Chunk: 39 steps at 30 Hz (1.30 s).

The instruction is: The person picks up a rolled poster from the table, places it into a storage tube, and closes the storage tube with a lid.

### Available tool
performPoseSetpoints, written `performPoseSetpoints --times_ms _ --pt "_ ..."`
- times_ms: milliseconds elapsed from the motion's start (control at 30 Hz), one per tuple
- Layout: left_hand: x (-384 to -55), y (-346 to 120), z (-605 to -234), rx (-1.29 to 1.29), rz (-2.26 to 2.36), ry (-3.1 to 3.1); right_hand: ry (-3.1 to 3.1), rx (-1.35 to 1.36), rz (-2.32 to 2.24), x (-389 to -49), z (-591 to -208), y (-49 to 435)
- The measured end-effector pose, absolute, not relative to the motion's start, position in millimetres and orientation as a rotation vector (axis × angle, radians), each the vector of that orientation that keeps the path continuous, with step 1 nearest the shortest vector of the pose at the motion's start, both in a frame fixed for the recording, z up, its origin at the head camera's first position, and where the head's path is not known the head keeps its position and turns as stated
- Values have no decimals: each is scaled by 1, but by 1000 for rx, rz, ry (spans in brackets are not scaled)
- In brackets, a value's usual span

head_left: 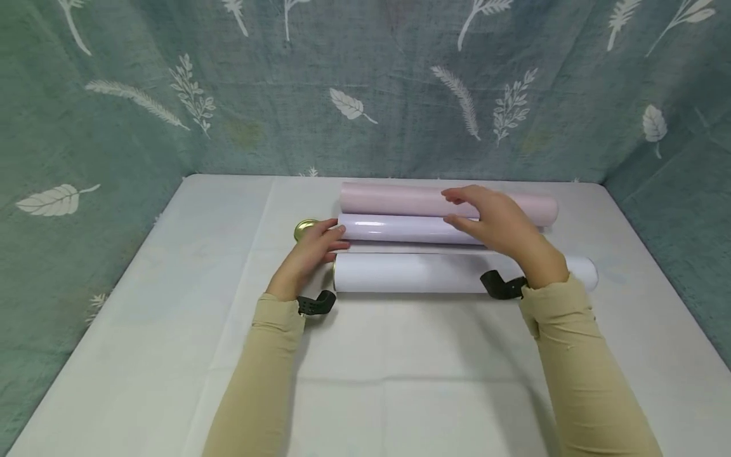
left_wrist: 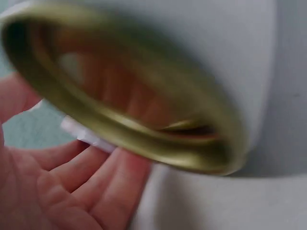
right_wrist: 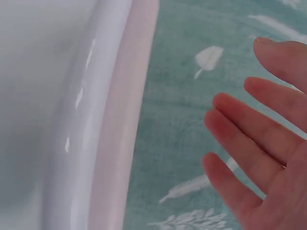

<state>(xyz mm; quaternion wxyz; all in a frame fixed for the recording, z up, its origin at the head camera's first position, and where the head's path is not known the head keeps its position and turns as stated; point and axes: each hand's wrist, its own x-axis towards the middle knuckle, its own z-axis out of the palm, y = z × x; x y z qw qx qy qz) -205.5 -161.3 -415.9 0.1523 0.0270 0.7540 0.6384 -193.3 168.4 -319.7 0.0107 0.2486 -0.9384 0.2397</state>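
Three long cylinders lie side by side across the table: a pink roll [head_left: 394, 199] at the back, a glossy pale lavender roll [head_left: 394, 229] in the middle, and a thicker white tube [head_left: 411, 274] in front. In the left wrist view the tube's end shows a shiny gold metal rim [left_wrist: 192, 158]. My left hand [head_left: 311, 255] is at the left ends of the lavender roll and tube, its fingertips at the lavender roll's end. My right hand [head_left: 497, 222] hovers over the pink and lavender rolls, fingers spread and holding nothing.
A round gold lid [head_left: 303, 228] lies left of the lavender roll, partly behind my left hand. The white-covered table [head_left: 171, 355] meets a green leaf-patterned cloth [head_left: 388, 82] at its back and sides. Dark camera mounts [head_left: 321, 303] sit at both wrists.
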Motion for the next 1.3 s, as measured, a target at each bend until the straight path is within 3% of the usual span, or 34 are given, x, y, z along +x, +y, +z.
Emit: performPoseSetpoints --times_ms 467,700,1100,1300 --pt "-211 -157 -423 -24 1960 2176 -3323 602 632 -265 -325 181" --pt "-207 -159 -416 47 2034 2221 -3351 600 688 -276 -337 173" --pt "-196 -167 -407 66 2220 1983 -3402 736 376 -287 -356 161" --pt "-196 -173 -404 36 2354 1906 -3489 610 294 -288 -357 150"
